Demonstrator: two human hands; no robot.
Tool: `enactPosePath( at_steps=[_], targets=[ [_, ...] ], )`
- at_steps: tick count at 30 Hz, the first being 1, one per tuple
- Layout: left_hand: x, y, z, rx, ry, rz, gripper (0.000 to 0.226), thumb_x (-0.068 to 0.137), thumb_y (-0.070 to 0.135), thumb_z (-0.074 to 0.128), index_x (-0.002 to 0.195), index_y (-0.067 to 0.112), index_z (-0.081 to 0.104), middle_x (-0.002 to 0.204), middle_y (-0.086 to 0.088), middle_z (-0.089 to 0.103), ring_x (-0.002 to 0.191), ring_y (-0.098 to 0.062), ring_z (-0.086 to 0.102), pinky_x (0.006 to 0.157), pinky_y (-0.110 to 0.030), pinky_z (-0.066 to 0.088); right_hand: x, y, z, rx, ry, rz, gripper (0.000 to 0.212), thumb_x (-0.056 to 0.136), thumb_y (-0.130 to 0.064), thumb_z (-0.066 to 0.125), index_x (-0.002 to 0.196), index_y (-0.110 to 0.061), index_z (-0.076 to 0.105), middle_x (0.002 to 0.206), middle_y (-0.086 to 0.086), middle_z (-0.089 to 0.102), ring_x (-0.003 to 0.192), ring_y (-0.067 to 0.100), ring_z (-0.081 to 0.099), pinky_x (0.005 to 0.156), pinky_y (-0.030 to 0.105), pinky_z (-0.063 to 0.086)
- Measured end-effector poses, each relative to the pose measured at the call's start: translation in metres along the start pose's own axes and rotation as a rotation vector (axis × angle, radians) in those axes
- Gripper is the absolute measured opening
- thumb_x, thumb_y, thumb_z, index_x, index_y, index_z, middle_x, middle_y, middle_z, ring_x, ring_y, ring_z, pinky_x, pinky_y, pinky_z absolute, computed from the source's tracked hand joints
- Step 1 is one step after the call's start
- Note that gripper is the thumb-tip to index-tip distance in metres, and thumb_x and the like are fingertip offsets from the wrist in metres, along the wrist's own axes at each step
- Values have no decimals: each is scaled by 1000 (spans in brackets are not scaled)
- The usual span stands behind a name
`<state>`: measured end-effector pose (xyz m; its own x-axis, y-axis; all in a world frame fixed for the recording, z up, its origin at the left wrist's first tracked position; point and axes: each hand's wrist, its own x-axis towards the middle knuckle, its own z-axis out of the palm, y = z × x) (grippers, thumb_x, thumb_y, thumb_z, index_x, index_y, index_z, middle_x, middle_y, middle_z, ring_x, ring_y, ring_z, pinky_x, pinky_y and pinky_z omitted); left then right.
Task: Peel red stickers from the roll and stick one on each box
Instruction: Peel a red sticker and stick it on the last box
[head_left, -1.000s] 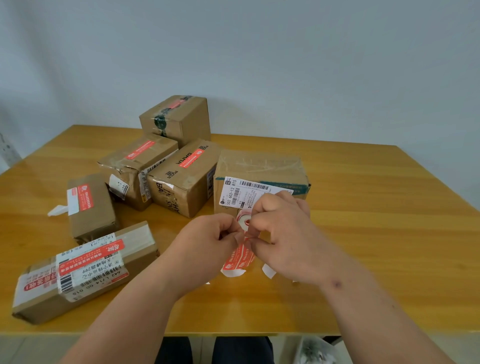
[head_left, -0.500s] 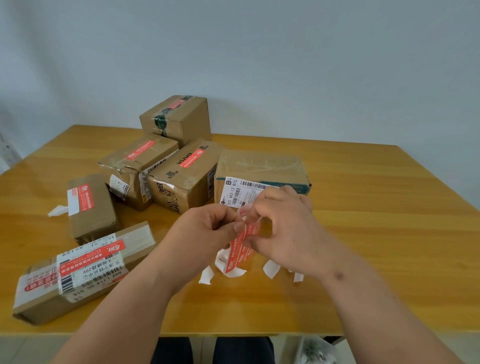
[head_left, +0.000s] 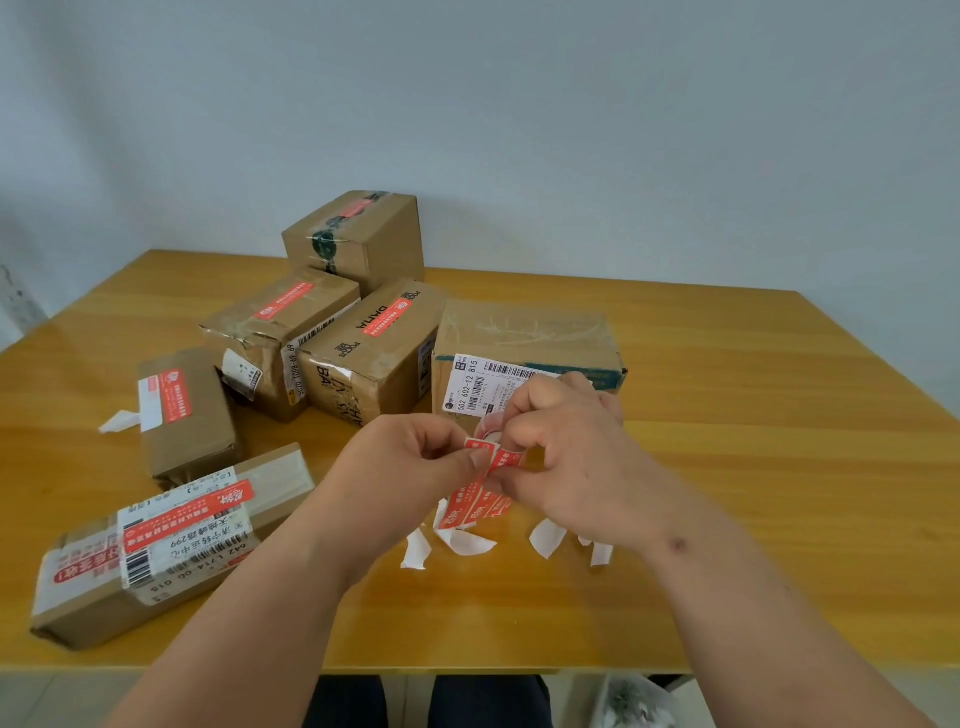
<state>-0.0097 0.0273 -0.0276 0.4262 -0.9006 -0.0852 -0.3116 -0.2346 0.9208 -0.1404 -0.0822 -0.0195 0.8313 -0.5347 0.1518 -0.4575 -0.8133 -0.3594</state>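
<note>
Both hands together over table (head_left: 727, 467), front of unstickered box (head_left: 524, 338). L hand (head_left: 410, 467) pinched red sticker (head_left: 480, 451); R hand (head_left: 566, 467) gripped sticker roll (head_left: 488, 431), strip (head_left: 470, 506) hung btwn hands.

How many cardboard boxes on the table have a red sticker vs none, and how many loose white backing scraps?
Brown cardboard boxes with a red sticker: 5
Brown cardboard boxes with no red sticker showing: 1
Loose white paper backing scraps on the wooden table: about 5
Total: about 11
</note>
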Motion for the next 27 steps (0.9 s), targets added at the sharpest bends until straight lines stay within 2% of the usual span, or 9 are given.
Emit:
enactPosePath(
  at_steps=[2,6,14,16,18,21,23,25,27],
  targets=[
    [1,-1,1,-31,5,-18,22,89,31,66,73,18,74,72,-2,72,73,-15,67,71,-30,52,0,-1,0,-6,15,-2,11,78,-41,72,87,-35,71,101,-19,51,104,8,34,98,36,22],
    [3,-1,3,-79,16,-53,23,90,27,65,75,12,73,63,4,68,54,4,55,57,-15,41,0,-3,0,-11,32,-21,9,77,-39,73,76,-38,65,100,-19,53,104,10,36,98,38,23],
    [4,-4,4,-108,18,-64,24,91,30,63,75,15,72,64,4,69,52,5,55,62,-20,39,1,-2,1,1,27,-4,43,70,-39,78,52,-39,39,100,-18,55,103,12,39,97,40,25],
    [4,-3,3,-104,19,-49,24,91,31,62,77,16,73,65,5,69,54,5,55,61,-18,39,3,-4,-4,11,-3,19,33,68,-48,78,59,-39,47,102,-19,51,104,11,37,97,38,24],
    [5,-1,3,-94,34,-31,24,91,33,62,79,17,74,67,5,71,56,5,57,61,-16,41,5,-5,-8,-14,-27,38,21,69,-53,75,77,-40,60,102,-19,48,104,10,34,97,37,23],
    [4,2,-1,-115,28,-17,23,88,38,62,83,19,74,71,5,72,59,4,60,54,-8,42,7,-3,-9,-34,-47,51,31,73,-53,72,99,-36,69,100,-20,45,104,10,31,99,37,22],
    [3,1,-4,-104,-9,-20,20,84,39,66,83,22,74,74,4,73,65,-1,65,58,-11,46,7,-3,-9,-16,-38,35,28,75,-50,72,99,-35,71,99,-21,45,107,10,32,100,38,22],
    [3,0,-5,-81,-37,-26,15,85,35,69,81,22,75,78,3,74,76,-10,68,70,-22,51,8,-2,-8,5,-30,26,25,74,-49,73,94,-35,72,101,-21,48,108,10,33,101,39,21],
    [3,-1,-4,-87,-27,-29,15,88,30,67,79,20,75,77,4,74,75,-7,69,71,-23,49,8,-2,-8,6,-30,23,24,73,-49,74,92,-33,73,102,-21,49,108,9,33,101,38,20]
  ],
)
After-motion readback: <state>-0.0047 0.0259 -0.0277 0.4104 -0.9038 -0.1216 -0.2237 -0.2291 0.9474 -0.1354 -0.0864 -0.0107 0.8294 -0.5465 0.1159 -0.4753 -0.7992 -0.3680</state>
